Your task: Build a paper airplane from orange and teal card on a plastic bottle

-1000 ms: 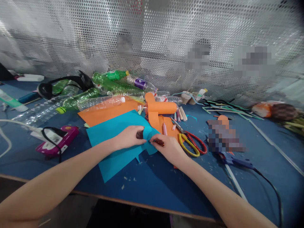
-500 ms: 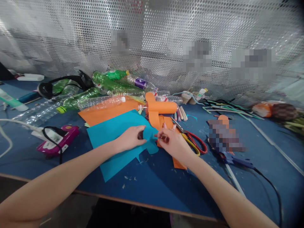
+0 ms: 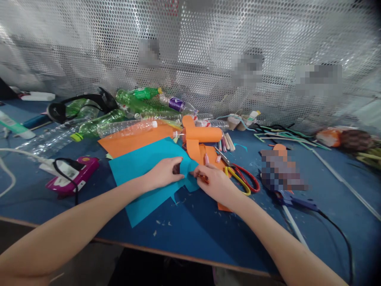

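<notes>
A blue paper sheet (image 3: 139,167) lies on the blue table. My left hand (image 3: 165,171) grips a curled piece of blue paper (image 3: 185,165) at the sheet's right end, thumb and fingers around it. Close on its right, my right hand (image 3: 216,182) is closed in a pinch at the edge of that paper; what sits between its fingertips is too small to tell. Behind both hands is a bottle wrapped in orange paper (image 3: 205,135). Red and yellow handled scissors (image 3: 245,178) rest just right of my right hand.
Plastic bottles (image 3: 143,109) and an orange sheet (image 3: 127,141) lie behind the blue paper. A magenta device (image 3: 73,176) with cables is on the left. Toward the right are a blue glue gun (image 3: 300,201) with its cord and thin green strips (image 3: 285,135). A perforated metal screen (image 3: 202,59) stands behind.
My right hand has shifted slightly down and left against the blue paper. The scissors' yellow handle shows more. My left hand has hardly moved.
</notes>
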A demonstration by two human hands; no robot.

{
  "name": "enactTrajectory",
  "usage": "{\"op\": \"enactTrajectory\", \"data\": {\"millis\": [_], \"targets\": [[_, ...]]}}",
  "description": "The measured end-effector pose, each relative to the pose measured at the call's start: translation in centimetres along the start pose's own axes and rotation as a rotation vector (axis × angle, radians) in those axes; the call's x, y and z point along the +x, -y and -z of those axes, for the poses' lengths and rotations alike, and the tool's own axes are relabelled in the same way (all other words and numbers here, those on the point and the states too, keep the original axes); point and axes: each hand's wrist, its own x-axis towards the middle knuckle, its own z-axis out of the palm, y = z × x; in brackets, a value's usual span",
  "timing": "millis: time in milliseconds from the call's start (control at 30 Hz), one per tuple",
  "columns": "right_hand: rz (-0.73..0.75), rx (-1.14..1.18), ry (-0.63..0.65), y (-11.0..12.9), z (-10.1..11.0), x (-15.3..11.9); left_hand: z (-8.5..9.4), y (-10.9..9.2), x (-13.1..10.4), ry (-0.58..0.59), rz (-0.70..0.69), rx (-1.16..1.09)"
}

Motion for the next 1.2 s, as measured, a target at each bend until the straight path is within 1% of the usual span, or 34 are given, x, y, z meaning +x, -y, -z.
{"op": "enactTrajectory", "data": {"millis": [333,400,533,633,733,833,933,1100,1200], "targets": [[0.008,0.054,0.009,0.0,0.1,0.1,-0.3,-0.4,-0.2,-0.027,0.026,-0.031],[-0.003,0.06,-0.025,-0.3,0.3,0.2,-0.3,-0.4,-0.3,-0.028,0.023,-0.025],[-0.048,0.054,-0.141,-1.2,0.5,0.6,-0.3,-0.4,-0.3,-0.014,0.029,0.001],[-0.002,0.006,-0.18,-1.8,0.1,1.0,-0.3,-0.3,-0.3,-0.012,0.021,0.025],[0.089,0.007,-0.178,-2.0,-0.8,1.4,-0.4,-0.3,-0.3,-0.015,-0.032,0.05],[0.119,0.012,-0.156,-2.0,-1.5,1.7,-0.4,-0.4,-0.3,-0.013,-0.078,0.056],[0.136,-0.011,-0.14,-1.8,-1.7,1.8,-0.3,-0.5,-0.4,-0.021,-0.091,0.067],[0.11,-0.064,-0.159,-1.0,-1.4,1.3,0.3,-0.7,-0.3,-0.023,-0.061,0.02],[0.076,-0.07,-0.129,-0.5,-1.1,0.9,0.5,-0.6,-0.1,0.009,-0.049,-0.053]]}}
